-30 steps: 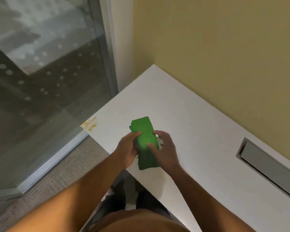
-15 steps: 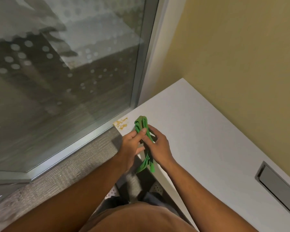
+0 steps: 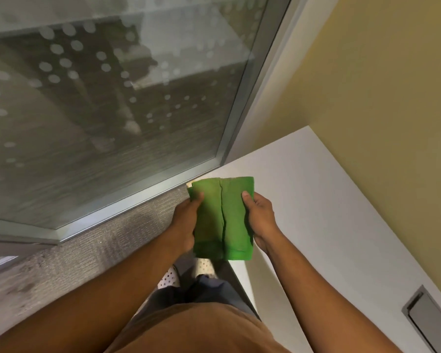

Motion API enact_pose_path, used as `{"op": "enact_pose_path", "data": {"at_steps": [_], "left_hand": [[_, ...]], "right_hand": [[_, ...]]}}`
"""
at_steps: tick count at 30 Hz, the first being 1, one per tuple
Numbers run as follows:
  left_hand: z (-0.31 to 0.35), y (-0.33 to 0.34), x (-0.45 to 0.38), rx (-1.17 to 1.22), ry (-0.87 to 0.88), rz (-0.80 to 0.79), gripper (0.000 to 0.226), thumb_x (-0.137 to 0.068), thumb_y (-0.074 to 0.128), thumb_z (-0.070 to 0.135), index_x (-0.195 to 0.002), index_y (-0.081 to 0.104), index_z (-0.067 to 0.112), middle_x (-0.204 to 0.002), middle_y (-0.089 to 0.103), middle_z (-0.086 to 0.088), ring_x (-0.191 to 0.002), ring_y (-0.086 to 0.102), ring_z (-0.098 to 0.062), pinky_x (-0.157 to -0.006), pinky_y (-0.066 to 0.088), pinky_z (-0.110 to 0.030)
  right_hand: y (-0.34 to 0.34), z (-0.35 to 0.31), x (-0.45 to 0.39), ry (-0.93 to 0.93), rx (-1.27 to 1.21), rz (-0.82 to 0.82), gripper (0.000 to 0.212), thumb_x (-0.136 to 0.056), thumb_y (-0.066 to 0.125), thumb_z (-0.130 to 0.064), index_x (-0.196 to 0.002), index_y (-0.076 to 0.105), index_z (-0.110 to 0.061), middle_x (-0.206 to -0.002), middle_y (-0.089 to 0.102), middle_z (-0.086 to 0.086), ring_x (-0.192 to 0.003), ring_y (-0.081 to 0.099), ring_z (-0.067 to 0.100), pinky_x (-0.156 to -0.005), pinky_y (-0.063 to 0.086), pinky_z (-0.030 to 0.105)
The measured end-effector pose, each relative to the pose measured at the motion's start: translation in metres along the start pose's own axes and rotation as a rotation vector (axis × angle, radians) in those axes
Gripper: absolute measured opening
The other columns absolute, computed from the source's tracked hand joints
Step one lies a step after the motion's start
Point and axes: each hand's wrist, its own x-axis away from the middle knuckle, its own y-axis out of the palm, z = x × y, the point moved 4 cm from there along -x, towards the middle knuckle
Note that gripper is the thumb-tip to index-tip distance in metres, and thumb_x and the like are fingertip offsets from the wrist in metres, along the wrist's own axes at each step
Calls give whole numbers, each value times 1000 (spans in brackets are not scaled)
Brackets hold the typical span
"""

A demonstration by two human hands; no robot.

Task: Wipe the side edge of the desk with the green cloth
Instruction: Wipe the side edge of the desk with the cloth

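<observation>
left hand [image 3: 185, 225]: we pinch the folded green terry cloth [image 3: 223, 217] along its left side, thumb on top | cloth: spread flat above the white laminate desk [image 3: 316, 212]'s near-left corner | right hand [image 3: 261, 220]: thumb pinches its right side | risk: we judge the loose fold could sag open and skip the edge

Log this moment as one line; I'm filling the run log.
left hand: holding green cloth | right hand: holding it | cloth: spread flat above desk corner | wiping: not yet

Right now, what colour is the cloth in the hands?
Green, plain, no pattern; cloth shows clearly in the head view.
</observation>
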Motion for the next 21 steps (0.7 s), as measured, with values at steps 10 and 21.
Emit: {"op": "enact_pose_path", "data": {"at_steps": [10,21], "left_hand": [[23,42,-54,-105,23,-11,39,-96,61,2,-134,57,13,-119,72,-10,-105,68,-25,-79,56,-38],[-9,4,-60,-714,382,464,31,-92,64,8,-121,62,17,-116,65,-8,-94,63,-20,-68,48,-27]], "right_hand": [[-34,-92,-70,-346,358,0,28,-105,58,-32,-102,77,-13,-95,81,7,-87,75,28,-84,58,43],[17,-37,-60,-697,931,-156,25,-107,53,-20,-119,74,-11,-117,78,12,-106,72,31,-85,49,37]]}}
